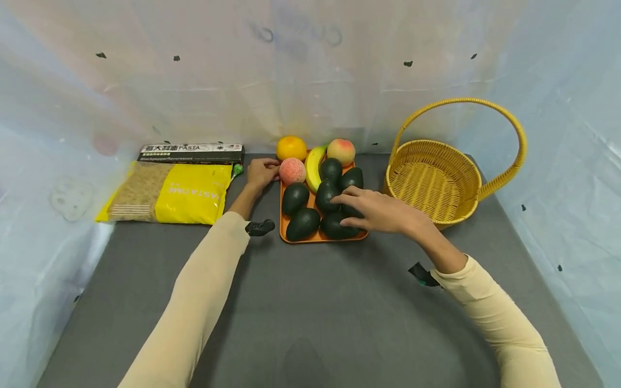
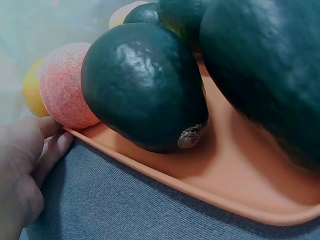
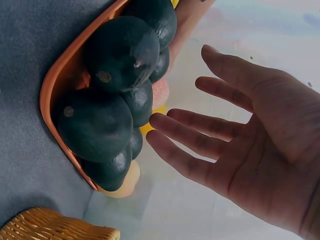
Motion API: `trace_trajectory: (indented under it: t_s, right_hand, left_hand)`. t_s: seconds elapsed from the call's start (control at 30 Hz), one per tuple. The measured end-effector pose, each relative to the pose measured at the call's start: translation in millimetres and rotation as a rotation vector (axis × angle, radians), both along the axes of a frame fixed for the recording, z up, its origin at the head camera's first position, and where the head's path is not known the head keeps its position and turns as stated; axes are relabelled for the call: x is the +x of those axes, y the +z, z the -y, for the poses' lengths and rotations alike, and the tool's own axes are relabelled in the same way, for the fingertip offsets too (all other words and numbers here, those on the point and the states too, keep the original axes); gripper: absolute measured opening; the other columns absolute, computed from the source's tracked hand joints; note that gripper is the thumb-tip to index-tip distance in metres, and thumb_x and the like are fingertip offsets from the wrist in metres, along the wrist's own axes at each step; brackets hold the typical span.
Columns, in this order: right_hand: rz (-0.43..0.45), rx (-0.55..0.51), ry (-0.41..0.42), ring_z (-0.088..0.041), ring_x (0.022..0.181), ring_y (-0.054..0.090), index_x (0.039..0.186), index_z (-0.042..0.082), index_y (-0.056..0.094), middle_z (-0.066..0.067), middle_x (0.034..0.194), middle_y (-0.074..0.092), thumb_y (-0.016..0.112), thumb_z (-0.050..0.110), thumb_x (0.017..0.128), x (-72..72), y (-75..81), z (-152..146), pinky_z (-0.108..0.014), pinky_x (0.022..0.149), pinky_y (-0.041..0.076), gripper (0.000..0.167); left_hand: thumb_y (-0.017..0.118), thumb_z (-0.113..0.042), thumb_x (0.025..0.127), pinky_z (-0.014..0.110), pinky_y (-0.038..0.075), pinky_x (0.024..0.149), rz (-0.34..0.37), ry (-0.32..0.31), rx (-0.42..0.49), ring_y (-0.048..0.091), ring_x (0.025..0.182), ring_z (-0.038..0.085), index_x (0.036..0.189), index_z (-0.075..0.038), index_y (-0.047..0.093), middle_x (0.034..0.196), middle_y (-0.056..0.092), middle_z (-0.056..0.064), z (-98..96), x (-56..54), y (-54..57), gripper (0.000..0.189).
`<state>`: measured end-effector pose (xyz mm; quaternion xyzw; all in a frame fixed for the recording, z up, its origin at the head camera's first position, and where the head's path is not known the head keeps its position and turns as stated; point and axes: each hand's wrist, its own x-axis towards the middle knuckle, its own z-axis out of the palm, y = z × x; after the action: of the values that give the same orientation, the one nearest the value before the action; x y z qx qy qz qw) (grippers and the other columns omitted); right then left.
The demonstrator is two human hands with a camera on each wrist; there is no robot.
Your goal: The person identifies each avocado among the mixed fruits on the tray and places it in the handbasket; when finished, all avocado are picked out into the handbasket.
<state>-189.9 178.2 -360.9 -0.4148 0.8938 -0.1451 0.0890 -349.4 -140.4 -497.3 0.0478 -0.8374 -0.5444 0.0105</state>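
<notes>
Several dark green avocados (image 1: 303, 224) lie on an orange tray (image 1: 324, 240), with a banana (image 1: 314, 167), a speckled pink round fruit (image 1: 292, 171) and a pale peach (image 1: 341, 151) among them. At the back left corner sits an orange (image 1: 291, 147). My left hand (image 1: 262, 173) pinches the tray's left rim beside the pink fruit; in the left wrist view its fingertips (image 2: 59, 137) meet at that edge. Above the avocados on the tray's right side hovers my right hand (image 1: 375, 210), fingers spread and holding nothing, as the right wrist view shows.
A yellow wicker basket (image 1: 473, 200) with a tall arched handle stands right of the tray. To the left lie a yellow pasta bag (image 1: 194, 194) and, behind it, a black and white pasta box (image 1: 191, 154). Pale plastic sheeting (image 1: 310, 81) rises behind the grey table (image 1: 310, 312).
</notes>
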Motion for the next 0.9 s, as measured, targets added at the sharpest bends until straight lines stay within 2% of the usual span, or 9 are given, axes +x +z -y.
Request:
trace_trajectory:
  t_s: [0.37,0.67,0.9]
  right_hand:
    - [0.075,0.024,-0.008,-0.025,0.101,0.070,0.148,0.015,0.058,-0.014,0.141,0.058,0.070,0.031,0.101,0.7,-3.2,6.5,-0.038,0.086,0.058,0.052]
    - [0.098,0.026,-0.011,-0.027,0.100,0.070,0.147,0.011,0.058,-0.016,0.139,0.059,0.072,0.028,0.100,2.4,-6.1,7.7,-0.039,0.085,0.057,0.051]
    - [0.095,0.009,0.007,-0.027,0.102,0.070,0.145,0.009,0.060,-0.015,0.138,0.060,0.073,0.025,0.099,2.8,-13.0,10.0,-0.041,0.088,0.058,0.051]
  left_hand:
    - [0.074,-0.024,0.097,0.009,0.052,0.059,-0.027,0.006,-0.068,0.062,0.055,-0.009,0.122,-0.005,0.078,0.105,0.081,0.014,2.3,-1.7,-0.9,0.032]
    - [0.074,-0.025,0.097,0.010,0.053,0.059,-0.014,-0.007,-0.047,0.064,0.057,-0.006,0.122,-0.005,0.078,0.109,0.080,0.017,0.6,2.3,0.4,0.032]
    - [0.074,-0.025,0.097,0.010,0.054,0.060,-0.017,-0.007,-0.044,0.063,0.057,-0.008,0.122,-0.006,0.078,0.107,0.080,0.015,0.7,-0.6,-1.5,0.032]
